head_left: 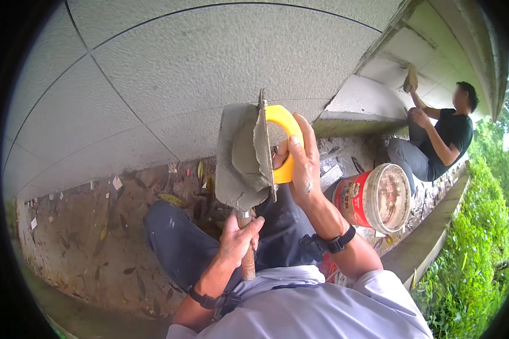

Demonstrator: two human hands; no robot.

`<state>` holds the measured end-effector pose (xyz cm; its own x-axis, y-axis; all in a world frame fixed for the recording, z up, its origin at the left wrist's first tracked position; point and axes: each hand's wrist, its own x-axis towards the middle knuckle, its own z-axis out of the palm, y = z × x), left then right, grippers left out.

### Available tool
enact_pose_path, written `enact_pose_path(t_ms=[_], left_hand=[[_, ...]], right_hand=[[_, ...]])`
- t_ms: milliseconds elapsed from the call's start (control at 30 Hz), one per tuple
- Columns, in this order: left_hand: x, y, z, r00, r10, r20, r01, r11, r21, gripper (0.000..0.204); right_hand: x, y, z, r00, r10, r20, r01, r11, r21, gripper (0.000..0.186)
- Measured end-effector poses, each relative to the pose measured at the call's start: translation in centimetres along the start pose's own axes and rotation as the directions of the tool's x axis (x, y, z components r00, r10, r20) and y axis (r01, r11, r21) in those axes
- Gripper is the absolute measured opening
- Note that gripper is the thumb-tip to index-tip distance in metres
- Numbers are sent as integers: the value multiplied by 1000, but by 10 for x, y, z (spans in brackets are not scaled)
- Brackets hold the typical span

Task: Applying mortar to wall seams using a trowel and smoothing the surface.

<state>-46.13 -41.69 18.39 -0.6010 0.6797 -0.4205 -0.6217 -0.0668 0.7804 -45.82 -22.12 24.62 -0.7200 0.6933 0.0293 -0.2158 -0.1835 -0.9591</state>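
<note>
My left hand (236, 240) is wrapped round the wooden handle of a trowel (225, 169). Its broad grey blade lies face up and bears a heap of wet grey mortar (249, 150). In my right hand (307, 164) is a plastering float (286, 171), gripped by its yellow loop handle. The float's plate stands on edge, and its mortar-smeared face is against the heap on the trowel blade. Both tools are above my knees, in front of the wall. The float hides part of the mortar, and some right-hand fingers are behind the yellow handle.
A grey panelled wall (220, 62) rises ahead. On my right stands a red-and-white bucket (356, 198) with a mortar-crusted top. Beyond it a co-worker (455, 135) holds a tool to the wall. Leaves and scraps litter the ground (96, 248); a concrete kerb (435, 226) borders green plants.
</note>
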Motion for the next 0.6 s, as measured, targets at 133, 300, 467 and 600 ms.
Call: enact_pose_path(t_ms=[133,300,467,600], left_hand=[[-6,10,9,993,-79,86,88,990,-112,22],[-6,21,10,987,-61,148,88,979,-186,18],[-9,41,-6,982,-51,184,89,976,-201,20],[-17,46,-25,990,-51,131,65,992,-104,23]], right_hand=[[-1,-1,3,997,-74,-12,72,993,-98,51],[-18,11,-11,994,-106,-16,94,937,-335,44],[-35,10,-51,998,-58,10,59,973,-223,46],[-14,-69,-64,996,-34,87,46,989,-142,37]])
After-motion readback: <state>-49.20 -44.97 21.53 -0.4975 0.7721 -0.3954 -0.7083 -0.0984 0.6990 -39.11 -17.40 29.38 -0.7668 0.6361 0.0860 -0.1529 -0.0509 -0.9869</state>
